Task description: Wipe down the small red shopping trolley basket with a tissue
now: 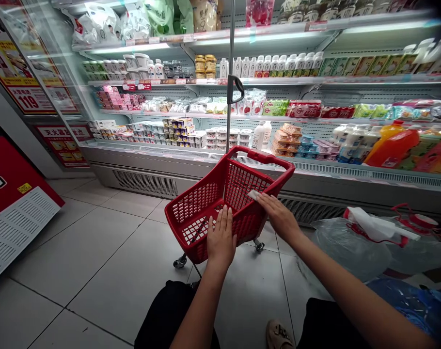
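A red plastic shopping cart [202, 201] with a lattice basket stands on casters in front of my knees. My left hand [221, 237] lies on the near side of its rim, fingers stretched out and nothing in them. Farther right along the same side, my right hand [276, 213] presses a small white wipe [254, 195] at the top edge, its fingers closed over it. The cart's handle [260, 156] is at the far end, toward the fridge. Inside the basket I see only its latticed floor and walls.
An open-shelved display fridge [144, 169] with bottles, cups and packets runs along the back; a door handle [236, 89] sticks out. Large water jugs [351, 242] stand at my right, white tissue [376, 225] on top. A red freezer [13, 184] is at left on the tiled floor [107, 271].
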The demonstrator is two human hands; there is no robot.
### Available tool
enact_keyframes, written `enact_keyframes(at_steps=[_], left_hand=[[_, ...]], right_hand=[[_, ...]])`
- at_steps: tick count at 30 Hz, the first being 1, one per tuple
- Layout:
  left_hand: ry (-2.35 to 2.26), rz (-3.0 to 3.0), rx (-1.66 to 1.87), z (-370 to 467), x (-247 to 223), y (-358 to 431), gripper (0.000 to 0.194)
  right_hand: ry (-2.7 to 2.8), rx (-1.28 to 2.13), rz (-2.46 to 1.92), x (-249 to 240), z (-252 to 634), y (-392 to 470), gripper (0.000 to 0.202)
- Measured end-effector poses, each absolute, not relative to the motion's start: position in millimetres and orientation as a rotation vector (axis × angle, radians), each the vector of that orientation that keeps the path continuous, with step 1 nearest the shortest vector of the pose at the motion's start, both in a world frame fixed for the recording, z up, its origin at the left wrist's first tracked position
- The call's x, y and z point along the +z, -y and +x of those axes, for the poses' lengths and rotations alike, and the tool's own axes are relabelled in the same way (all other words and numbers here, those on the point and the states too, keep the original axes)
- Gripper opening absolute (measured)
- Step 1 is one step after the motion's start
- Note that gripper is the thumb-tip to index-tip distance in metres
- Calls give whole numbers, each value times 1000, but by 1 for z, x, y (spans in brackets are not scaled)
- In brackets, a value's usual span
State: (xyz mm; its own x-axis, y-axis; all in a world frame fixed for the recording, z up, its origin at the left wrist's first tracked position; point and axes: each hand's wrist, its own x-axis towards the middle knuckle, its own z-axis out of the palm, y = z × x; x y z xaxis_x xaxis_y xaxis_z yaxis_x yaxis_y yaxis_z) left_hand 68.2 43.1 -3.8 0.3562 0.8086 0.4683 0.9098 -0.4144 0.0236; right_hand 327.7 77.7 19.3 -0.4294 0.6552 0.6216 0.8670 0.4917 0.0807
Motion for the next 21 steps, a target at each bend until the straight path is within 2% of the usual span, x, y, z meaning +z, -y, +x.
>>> enact_keyframes(at_steps=[5, 11, 16, 19, 21], left_hand=[[1538, -2372, -626, 69, -3, -42, 81], [1494, -2416, -649, 61, -3, -43, 76], [1457, -2451, -714, 54, -1, -41, 72], [1443, -2457, -734, 53, -2, -40, 71], [1435, -2465, -725, 52, -3, -39, 71]], right_hand=[[2298, -494, -1125, 5, 270, -63, 68], [2319, -410, -1102, 19, 285, -67, 67], [1838, -223, -1340, 45, 301, -76, 44], [1731, -198, -1307, 57, 297, -87, 27], [1701, -233, -1311, 59, 291, -93, 25]])
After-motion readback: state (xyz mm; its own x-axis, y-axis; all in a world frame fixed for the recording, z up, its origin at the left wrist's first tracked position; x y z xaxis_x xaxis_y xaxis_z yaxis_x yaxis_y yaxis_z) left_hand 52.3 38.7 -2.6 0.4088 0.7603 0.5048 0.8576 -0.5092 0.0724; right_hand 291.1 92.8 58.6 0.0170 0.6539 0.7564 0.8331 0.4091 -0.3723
